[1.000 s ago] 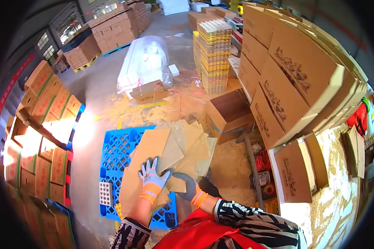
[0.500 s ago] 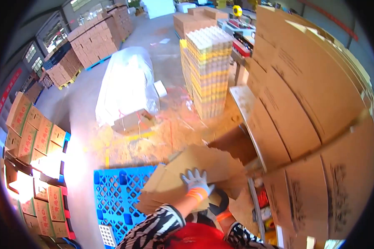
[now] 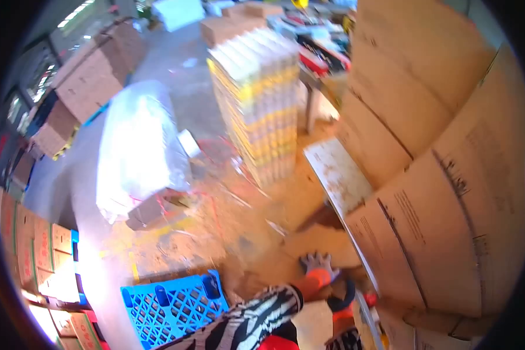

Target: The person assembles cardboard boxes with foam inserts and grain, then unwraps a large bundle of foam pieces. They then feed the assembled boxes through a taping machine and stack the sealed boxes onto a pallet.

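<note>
My left hand [image 3: 319,265], in a pale grey glove with an orange cuff, lies with fingers spread against flat brown cardboard [image 3: 331,242]. Just below and to its right is my right hand [image 3: 342,298], which appears dark under another orange cuff; its fingers are hidden. More cardboard [image 3: 315,324] shows between my forearms, close to my body. Both hands are low, left of the metal edge of a workbench [image 3: 347,233].
On the right, large printed cardboard sheets [image 3: 414,233] lean in a tall stack. A blue plastic pallet [image 3: 175,309] lies at lower left. Ahead stand a tall stack of egg trays [image 3: 259,105] and a plastic-wrapped bundle [image 3: 140,146]. Cartons [image 3: 38,245] are piled far left.
Both hands and the cardboard have moved right, off the blue pallet and toward the workbench. The fanned cardboard pile no longer overlaps the pallet. My view has shifted and tilted.
</note>
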Motion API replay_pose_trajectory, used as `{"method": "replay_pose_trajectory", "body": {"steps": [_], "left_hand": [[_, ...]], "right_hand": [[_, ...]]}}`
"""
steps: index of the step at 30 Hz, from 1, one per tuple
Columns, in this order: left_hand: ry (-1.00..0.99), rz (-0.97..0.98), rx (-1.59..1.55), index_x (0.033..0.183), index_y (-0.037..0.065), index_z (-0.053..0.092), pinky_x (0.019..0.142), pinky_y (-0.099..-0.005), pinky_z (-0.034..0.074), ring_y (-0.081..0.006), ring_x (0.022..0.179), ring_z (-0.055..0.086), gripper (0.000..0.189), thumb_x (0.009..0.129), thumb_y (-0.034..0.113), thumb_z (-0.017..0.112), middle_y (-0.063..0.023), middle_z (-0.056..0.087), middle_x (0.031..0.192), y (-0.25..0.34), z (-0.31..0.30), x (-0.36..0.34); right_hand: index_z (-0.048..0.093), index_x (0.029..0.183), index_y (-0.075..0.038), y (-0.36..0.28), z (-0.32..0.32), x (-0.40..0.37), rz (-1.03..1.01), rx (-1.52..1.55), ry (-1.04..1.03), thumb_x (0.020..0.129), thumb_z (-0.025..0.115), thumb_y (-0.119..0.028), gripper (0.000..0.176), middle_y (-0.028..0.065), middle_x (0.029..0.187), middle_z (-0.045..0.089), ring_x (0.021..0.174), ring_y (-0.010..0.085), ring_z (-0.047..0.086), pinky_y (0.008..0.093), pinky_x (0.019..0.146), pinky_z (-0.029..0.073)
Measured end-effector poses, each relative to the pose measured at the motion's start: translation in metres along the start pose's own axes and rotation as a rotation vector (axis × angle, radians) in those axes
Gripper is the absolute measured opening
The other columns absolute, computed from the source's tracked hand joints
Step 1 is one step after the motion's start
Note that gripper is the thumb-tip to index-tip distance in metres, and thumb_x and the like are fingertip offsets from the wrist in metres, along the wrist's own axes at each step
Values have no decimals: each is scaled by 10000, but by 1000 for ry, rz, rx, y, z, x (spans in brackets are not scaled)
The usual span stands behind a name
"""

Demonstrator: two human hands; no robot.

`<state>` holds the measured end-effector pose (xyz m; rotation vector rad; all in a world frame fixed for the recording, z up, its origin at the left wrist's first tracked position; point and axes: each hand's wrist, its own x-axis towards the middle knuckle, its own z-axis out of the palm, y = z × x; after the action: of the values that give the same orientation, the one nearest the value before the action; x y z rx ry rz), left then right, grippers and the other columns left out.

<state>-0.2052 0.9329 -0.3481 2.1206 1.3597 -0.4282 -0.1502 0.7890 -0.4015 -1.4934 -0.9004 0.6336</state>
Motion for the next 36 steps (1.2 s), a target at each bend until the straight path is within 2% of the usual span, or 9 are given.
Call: {"method": "replay_pose_trajectory", "body": {"steps": [6, 10, 15, 17, 21, 25, 29, 32, 36], "left_hand": [[-119, 108, -228, 1348, 218, 355, 1017, -623, 150, -416, 1296, 222, 755, 709, 557, 570, -138, 267, 1428, 27, 7, 51], [-256, 93, -426, 1376, 217, 317, 1047, -553, 184, -376, 1327, 197, 753, 738, 539, 558, -134, 231, 1449, 31, 17, 84], [112, 291, -962, 1318, 127, 416, 1042, -354, 285, -312, 1267, 344, 593, 820, 419, 553, -181, 389, 1354, -24, 94, 150], [266, 274, -941, 1294, 95, 445, 1016, -350, 325, -296, 1229, 406, 547, 837, 376, 551, -187, 427, 1324, -56, 77, 136], [318, 28, -1212, 1203, -7, 515, 945, -292, 385, -187, 1075, 529, 383, 864, 172, 540, -118, 581, 1151, -139, 51, 84], [177, -97, -809, 1194, -3, 525, 878, -294, 419, -208, 1015, 562, 403, 871, 238, 522, -153, 602, 1108, -252, 53, -6], [-50, 97, -588, 999, -30, 569, 672, -426, 462, -360, 745, 580, 376, 905, 323, 479, -217, 621, 839, -405, 142, -84], [-330, 94, -291, 1036, 20, 577, 653, -492, 455, -442, 814, 575, 489, 866, 465, 468, -278, 592, 848, -350, 55, -148], [-384, 398, -234, 1095, 115, 578, 825, -454, 446, -402, 1011, 539, 423, 832, 439, 509, -243, 573, 1062, -323, 101, -50]], "right_hand": [[400, 1280, -102, 10, -26, 46, 393, 663, 139, 780, 655, -97, 561, 78, 1235, 464, 1104, 193, 466, 370, 893, 425], [316, 1328, -109, 51, -40, 67, 266, 69, -47, 795, 639, -83, 624, 87, 1248, 451, 1130, 210, 454, 352, 858, 448], [394, 1274, -161, 99, -29, 80, 685, 575, 33, 815, 620, -189, 512, 51, 1149, 489, 983, 200, 509, 344, 735, 487], [456, 1223, -192, 40, 0, 105, 808, 997, 216, 834, 592, -278, 421, 36, 1083, 514, 930, 181, 517, 362, 734, 475], [484, 1218, -212, 52, 14, 86, 961, 687, 425, 839, 579, -373, 423, 29, 1141, 535, 1007, 203, 507, 414, 841, 439], [514, 1129, -131, 59, 23, 13, 882, 520, 284, 864, 571, -287, 313, 31, 1028, 541, 947, 200, 523, 410, 817, 457], [483, 1155, -78, 35, 20, -79, 1019, 260, -261, 839, 577, -203, 352, 65, 1085, 535, 994, 187, 522, 316, 870, 437], [394, 1326, -68, -107, 23, -98, 963, -62, -407, 866, 540, -271, 522, 119, 1256, 513, 1136, 207, 498, 322, 961, 382], [443, 1296, -116, -76, -26, -93, 737, -268, -345, 799, 562, -397, 583, 131, 1184, 567, 1076, 253, 542, 339, 929, 402]]}}
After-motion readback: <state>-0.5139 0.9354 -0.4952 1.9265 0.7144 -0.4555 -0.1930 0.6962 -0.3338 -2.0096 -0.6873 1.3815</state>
